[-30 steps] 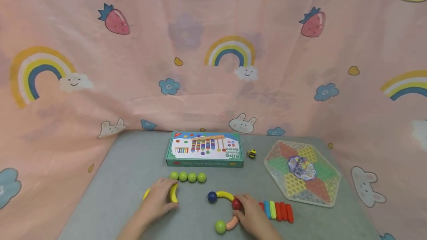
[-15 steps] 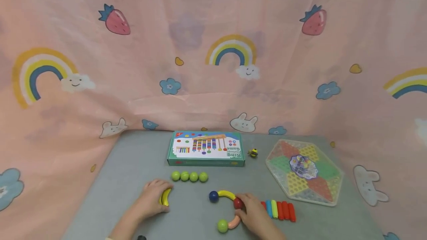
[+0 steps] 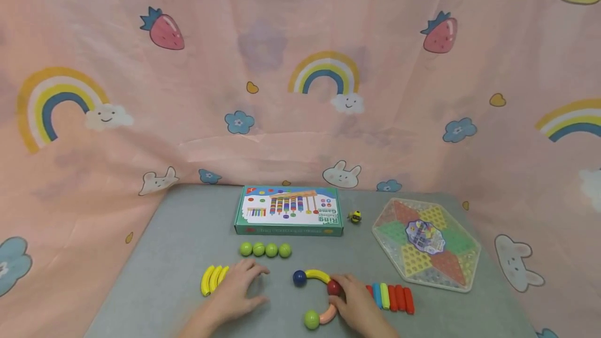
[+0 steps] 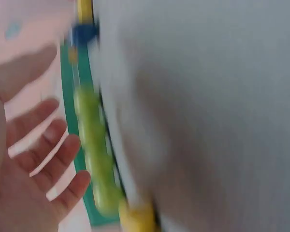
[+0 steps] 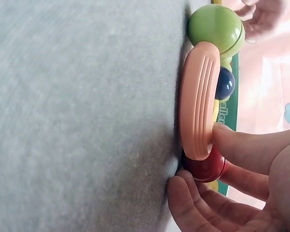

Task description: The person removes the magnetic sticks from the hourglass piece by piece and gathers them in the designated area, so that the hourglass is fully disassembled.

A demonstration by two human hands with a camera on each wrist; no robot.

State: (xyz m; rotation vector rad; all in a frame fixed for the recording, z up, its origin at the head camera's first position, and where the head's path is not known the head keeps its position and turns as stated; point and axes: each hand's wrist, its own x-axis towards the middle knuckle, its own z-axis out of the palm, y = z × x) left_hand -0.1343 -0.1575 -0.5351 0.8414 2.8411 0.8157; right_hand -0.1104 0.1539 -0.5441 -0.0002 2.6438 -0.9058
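Note:
My left hand (image 3: 237,293) hovers just right of a row of yellow curved sticks (image 3: 207,280), fingers spread and holding nothing; the left wrist view confirms the empty palm. With my right hand (image 3: 359,301) I hold a red ball (image 3: 334,288), my thumb against the end of a pink curved stick (image 5: 199,101). That stick runs from the red ball to a green ball (image 3: 312,320). On the far side, another yellow curved stick (image 3: 317,275) links the red ball with a dark blue ball (image 3: 299,278). Together they form an open arc on the table.
Several green balls (image 3: 271,250) line up before a green game box (image 3: 288,212). A small bee toy (image 3: 355,216) stands beside the box. To the right lie coloured sticks (image 3: 393,298) in a row and a hexagonal game board (image 3: 426,244). A patterned pink cloth (image 3: 300,150) hangs behind.
My left hand has let go of a yellow curved stick at the row on the left, then moved right and opened. My right hand stays at the red ball.

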